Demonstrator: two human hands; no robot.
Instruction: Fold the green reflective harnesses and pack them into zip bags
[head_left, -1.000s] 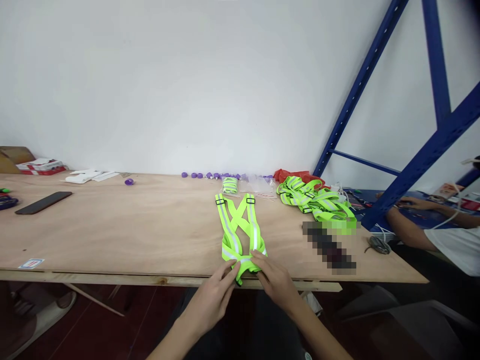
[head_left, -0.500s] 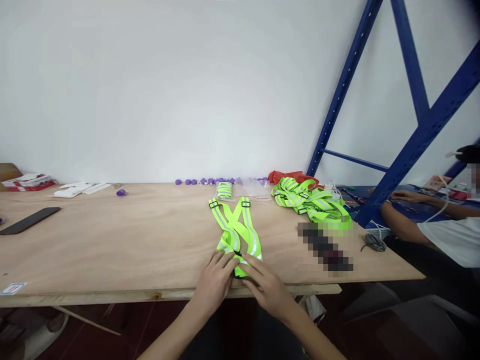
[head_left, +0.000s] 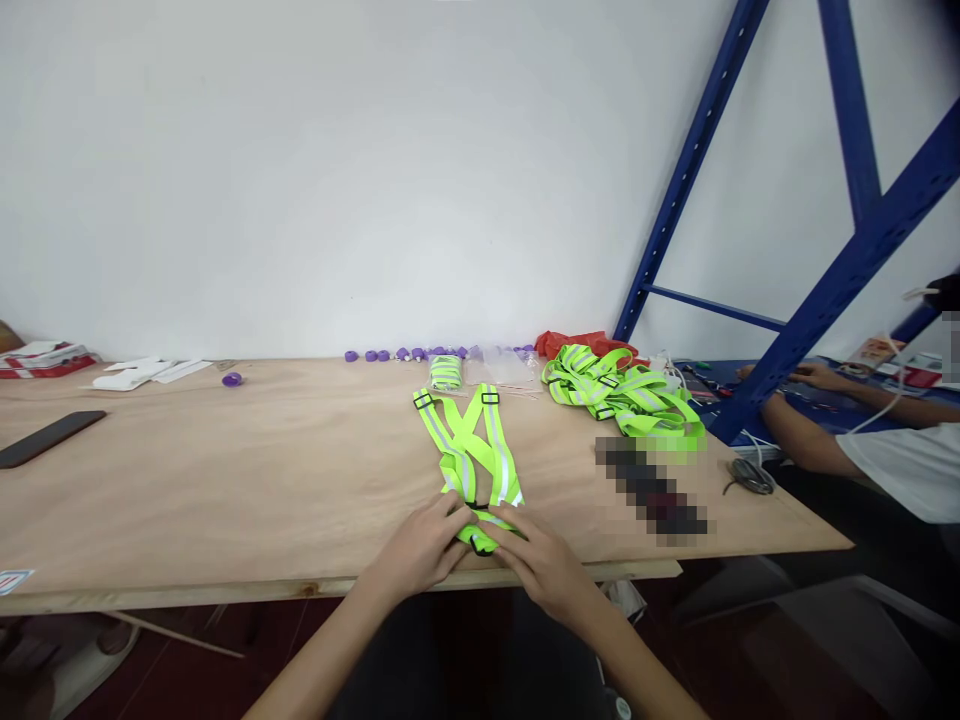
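A neon-green harness (head_left: 463,447) with silver reflective stripes lies on the wooden table, its straps crossed and two black buckles at the far end. My left hand (head_left: 424,540) grips the left side of its near end, fingers curled. My right hand (head_left: 541,562) pinches the right side of that end, the fingertips of both hands nearly meeting. Between them the strap is bunched around black fittings, partly hidden by fingers. A folded green bundle (head_left: 446,372) sits beyond the harness, beside clear plastic bags (head_left: 506,367).
Right of the harness lies a pile of green straps (head_left: 622,395) by a red bag (head_left: 574,342). Purple rolls (head_left: 384,355) line the wall. A blurred dark object (head_left: 656,490) is near the right edge, before a blue metal frame (head_left: 810,300). Another person's arms (head_left: 802,430) are at far right.
The view has shifted slightly. The near end of the harness shows more between my hands, and the left strap lies straighter. Both hands still hold it.
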